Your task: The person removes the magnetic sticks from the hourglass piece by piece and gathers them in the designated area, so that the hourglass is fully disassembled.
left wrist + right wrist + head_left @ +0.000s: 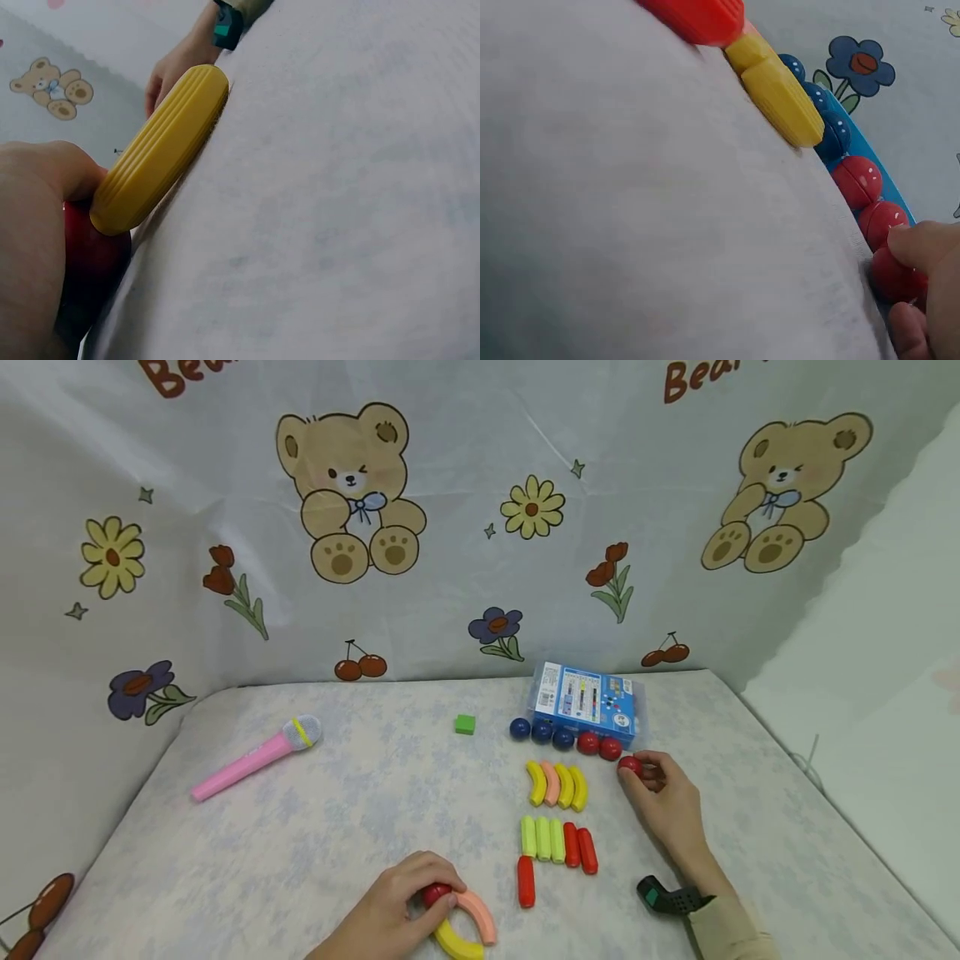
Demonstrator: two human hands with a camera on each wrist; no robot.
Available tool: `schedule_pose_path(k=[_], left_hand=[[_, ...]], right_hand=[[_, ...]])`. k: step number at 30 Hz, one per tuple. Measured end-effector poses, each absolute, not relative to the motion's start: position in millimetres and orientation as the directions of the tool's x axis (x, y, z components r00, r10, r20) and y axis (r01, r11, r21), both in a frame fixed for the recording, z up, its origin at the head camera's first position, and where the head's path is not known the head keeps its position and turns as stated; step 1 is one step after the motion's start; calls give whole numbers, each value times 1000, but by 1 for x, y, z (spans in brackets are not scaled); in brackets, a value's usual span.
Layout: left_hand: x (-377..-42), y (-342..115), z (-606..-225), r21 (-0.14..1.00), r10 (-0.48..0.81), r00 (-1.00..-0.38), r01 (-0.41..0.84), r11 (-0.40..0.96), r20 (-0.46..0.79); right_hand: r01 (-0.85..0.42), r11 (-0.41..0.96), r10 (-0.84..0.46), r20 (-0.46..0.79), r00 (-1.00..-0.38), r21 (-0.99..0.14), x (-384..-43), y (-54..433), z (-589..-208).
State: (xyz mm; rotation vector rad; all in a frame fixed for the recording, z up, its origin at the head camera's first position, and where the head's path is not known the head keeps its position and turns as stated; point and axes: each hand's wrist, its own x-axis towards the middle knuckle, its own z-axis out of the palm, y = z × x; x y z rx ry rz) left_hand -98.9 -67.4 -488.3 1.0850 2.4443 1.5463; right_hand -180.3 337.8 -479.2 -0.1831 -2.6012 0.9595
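My left hand (401,906) grips a red ball (433,894) at the front of the table. A curved yellow rod (459,946) and a curved pink rod (480,917) run from that ball and meet at their other ends in an arc. In the left wrist view the yellow rod (165,150) shows ribbed sides, its end against the red ball. My right hand (670,802) pinches another red ball (630,766) between thumb and fingers. That ball is at the right end of a row of red balls (588,743) and blue balls (542,732).
Behind the row lies a blue toy box (585,697). Curved rods (558,783), straight green rods (543,839) and red rods (527,882) lie between the hands. A green block (465,724) and a pink microphone (255,760) lie farther left.
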Motion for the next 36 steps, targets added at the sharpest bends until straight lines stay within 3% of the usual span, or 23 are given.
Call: schedule_pose_path(k=[3, 11, 17, 23, 36], left_hand=[[-100, -68, -488, 809, 588, -745, 535, 245, 315], [-99, -70, -490, 821, 594, -747, 518, 239, 299], [-100, -70, -491, 830, 603, -744, 508, 229, 289], [-100, -70, -490, 819, 588, -753, 517, 250, 296], [-100, -69, -490, 826, 589, -751, 512, 235, 298]], right_hand=[[21, 781, 232, 259, -938, -624, -189, 345, -475], [139, 711, 276, 92, -957, -690, -198, 359, -476], [104, 728, 304, 182, -935, -677, -189, 358, -484], [40, 784, 253, 259, -932, -620, -193, 355, -482], [29, 772, 236, 243, -941, -634, -190, 351, -476]])
